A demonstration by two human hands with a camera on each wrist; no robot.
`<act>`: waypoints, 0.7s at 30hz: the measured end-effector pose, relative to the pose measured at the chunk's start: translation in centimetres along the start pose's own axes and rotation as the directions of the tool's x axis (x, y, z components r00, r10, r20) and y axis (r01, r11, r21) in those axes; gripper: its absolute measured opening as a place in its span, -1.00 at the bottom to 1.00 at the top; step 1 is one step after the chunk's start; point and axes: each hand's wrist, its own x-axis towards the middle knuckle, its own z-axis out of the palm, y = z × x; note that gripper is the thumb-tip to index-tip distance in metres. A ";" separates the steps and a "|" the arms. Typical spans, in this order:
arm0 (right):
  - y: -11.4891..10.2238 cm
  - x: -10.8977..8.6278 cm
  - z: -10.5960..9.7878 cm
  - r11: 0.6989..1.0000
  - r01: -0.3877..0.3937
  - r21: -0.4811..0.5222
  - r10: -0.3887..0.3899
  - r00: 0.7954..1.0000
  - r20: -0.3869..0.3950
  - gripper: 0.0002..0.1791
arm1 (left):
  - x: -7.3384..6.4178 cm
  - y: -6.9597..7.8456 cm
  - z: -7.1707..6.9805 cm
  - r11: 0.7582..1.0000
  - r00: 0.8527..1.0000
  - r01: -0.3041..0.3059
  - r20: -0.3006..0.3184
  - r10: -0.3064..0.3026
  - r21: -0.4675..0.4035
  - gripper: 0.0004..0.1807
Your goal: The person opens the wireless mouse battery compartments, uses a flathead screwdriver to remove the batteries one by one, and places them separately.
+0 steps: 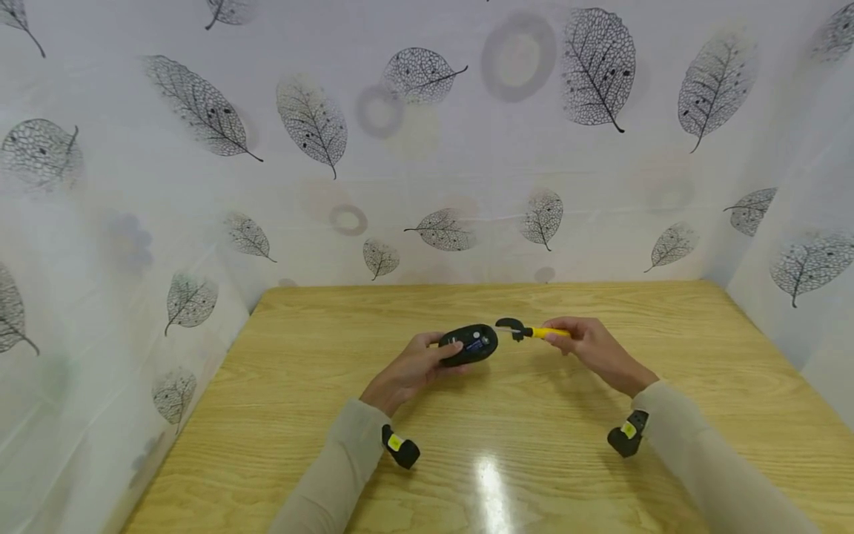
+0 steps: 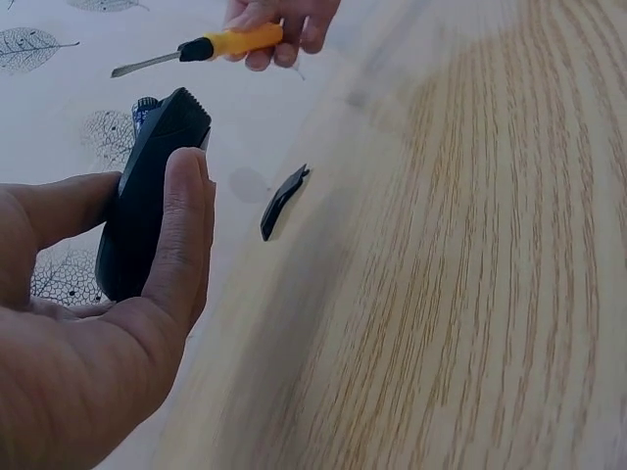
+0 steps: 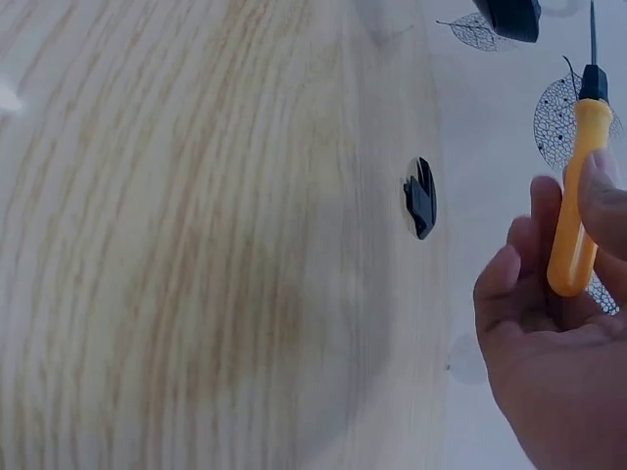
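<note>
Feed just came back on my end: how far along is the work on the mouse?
Done: a small black cover is already off and lies on the table. In hand: the left hand grips the mouse, underside up; the right hand holds a screwdriver close by, its tip not touching the mouse. Left: whatever the screwdriver is for, and refitting the cover.

Bright, even overhead light; a white glare streak on the pale wooden table (image 1: 491,482), soft shadows, edges bent by the wide lens.

table (image 1: 534,460): glossy wood | mouse (image 1: 469,345): matt black plastic | screwdriver (image 1: 543,332): yellow plastic handle, metal shaft
</note>
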 end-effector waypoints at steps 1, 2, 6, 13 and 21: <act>0.0 -0.1 -0.1 1.000 -0.003 -0.017 0.003 1.000 -0.011 -0.54 | 0.0 0.0 0.0 1.000 1.000 -0.001 -0.001 0.001 -0.003 -0.43; 0.0 -0.1 -0.2 0.999 -0.005 -0.034 0.005 1.000 -0.021 -0.52 | 0.0 0.0 -0.1 1.000 1.000 -0.001 -0.003 0.001 -0.003 -0.43; -0.1 -0.3 -0.7 0.996 -0.007 -0.088 0.003 0.999 -0.049 -0.51 | -0.1 0.0 -0.2 1.000 1.000 0.000 -0.010 0.000 0.004 -0.44; -0.1 -0.4 -1.4 0.990 -0.014 -0.142 0.004 0.998 -0.070 -0.54 | -0.4 0.2 -0.2 1.000 1.000 0.009 -0.016 -0.008 0.018 -0.45; 0.1 -0.7 -2.2 0.974 -0.015 -0.226 -0.003 0.997 -0.082 -0.55 | -0.5 0.1 -0.4 1.000 1.000 -0.004 -0.012 0.004 0.027 -0.42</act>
